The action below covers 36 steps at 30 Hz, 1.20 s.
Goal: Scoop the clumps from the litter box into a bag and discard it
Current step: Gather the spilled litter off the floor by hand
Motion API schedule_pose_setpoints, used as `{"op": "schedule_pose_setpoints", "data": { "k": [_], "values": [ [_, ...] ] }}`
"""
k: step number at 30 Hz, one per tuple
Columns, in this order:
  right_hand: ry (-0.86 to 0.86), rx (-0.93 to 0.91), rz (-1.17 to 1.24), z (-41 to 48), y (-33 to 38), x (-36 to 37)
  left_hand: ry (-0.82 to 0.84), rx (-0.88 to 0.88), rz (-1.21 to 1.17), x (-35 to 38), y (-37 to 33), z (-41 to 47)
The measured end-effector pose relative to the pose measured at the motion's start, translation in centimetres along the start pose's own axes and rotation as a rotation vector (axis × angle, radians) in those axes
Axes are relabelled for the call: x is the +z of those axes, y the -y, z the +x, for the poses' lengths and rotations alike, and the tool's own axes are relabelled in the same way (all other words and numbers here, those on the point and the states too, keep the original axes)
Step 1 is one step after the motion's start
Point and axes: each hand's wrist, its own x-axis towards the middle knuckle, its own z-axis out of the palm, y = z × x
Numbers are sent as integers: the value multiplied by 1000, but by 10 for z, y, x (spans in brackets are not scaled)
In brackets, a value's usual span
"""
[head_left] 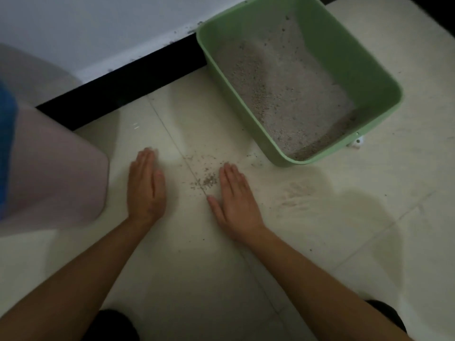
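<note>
Two hands lie on the floor: the left hand [145,185] at 9 o'clock of centre, the right hand [236,198] at 6 o'clock. One green box [344,45] sits at 1 o'clock. One pink bin [56,173] stands far out at 9 o'clock, with one blue thing [6,143] at its edge. One grit patch [206,180] lies between the hands. One white piece [357,142] is at 3 o'clock. Two dark shapes [115,323] show at 7 and 5 o'clock.

Pale tile floor [369,217] w/ grout lines; black baseboard [118,87] under white wall [98,33]. Pinkish bin [54,173] far left, blue edge [6,143] on its left side.
</note>
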Motion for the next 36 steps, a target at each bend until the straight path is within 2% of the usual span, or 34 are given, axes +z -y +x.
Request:
{"op": "schedule_pose_setpoints", "data": {
  "k": [3,7,10,12,14,16,18,22,24,26,28,29,31,34,36],
  "values": [
    [29,22,-54,42,-23,-21,-97,-131,-26,-10,16,-13],
    [218,-46,-71,99,-37,-36,-157,-263,-49,-12,19,-48],
    [303,-205,-188,112,-25,-32,-124,-319,-73,-5,9,-71],
    [358,-380,-243,101,-12,-26,-101,-337,-96,1,-1,-72],
    [413,-549,-263,74,-1,-20,-83,-298,-123,6,-10,-62],
    [440,-636,-252,46,-1,-18,-46,-233,-149,9,-17,-46],
    [390,-593,-209,28,-9,-20,7,-175,-164,15,-23,-28],
    [162,-233,-87,34,-39,-40,190,0,-143,26,-49,-6],
    [101,-95,-43,48,-54,-48,292,103,-180,26,-65,-12],
    [120,-69,-76,58,-61,-48,336,202,-209,24,-75,-25],
    [161,-79,-142,59,-61,-41,272,241,-219,18,-74,-36],
    [183,-79,-158,57,-58,-36,192,202,-223,16,-67,-40],
    [218,-136,-164,49,-48,-28,-4,-15,-230,7,-46,-48],
    [328,-393,-150,36,-22,-19,-243,-379,-182,-10,-12,-66],
    [405,-512,-113,25,-5,-13,-301,-470,-124,-13,-2,-77]
  ]
}}
